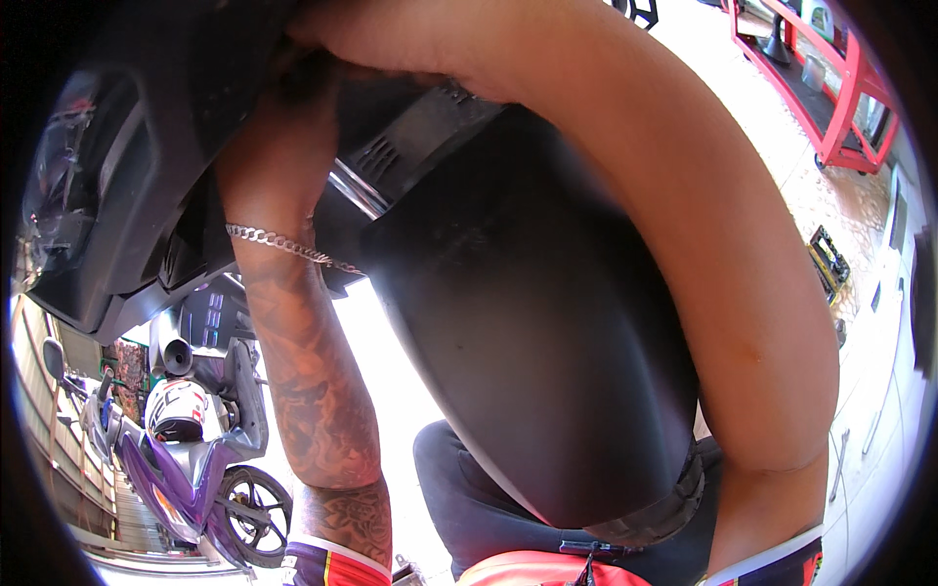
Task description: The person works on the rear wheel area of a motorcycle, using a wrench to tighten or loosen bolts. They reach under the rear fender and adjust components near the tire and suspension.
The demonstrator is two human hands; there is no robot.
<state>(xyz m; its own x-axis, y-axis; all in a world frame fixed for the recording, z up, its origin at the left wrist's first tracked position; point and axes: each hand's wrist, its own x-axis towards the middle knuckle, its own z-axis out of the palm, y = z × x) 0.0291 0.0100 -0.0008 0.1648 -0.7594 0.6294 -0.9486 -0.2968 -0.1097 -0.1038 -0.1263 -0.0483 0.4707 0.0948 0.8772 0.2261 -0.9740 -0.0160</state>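
Observation:
A large glossy black fender (pixel 528 322) of a motorcycle fills the middle, with a strip of tyre (pixel 664 513) under its lower end. My left hand (pixel 278 112), on a tattooed forearm with a silver chain bracelet (pixel 283 244), reaches up into the dark gap beside a chrome fork tube (pixel 357 190) and a ribbed black plastic part (pixel 415 137). Its fingers are hidden in shadow. My right arm curves around the fender from the right, and my right hand (pixel 337 39) rests at the top against the dark bodywork, fingers hidden.
Black body panels (pixel 107 195) hang at upper left. A purple scooter (pixel 181 479) with a white helmet (pixel 178 408) on it stands at lower left. A red metal rack (pixel 850 98) is at upper right, and a tool tray (pixel 829 259) lies on the pale floor.

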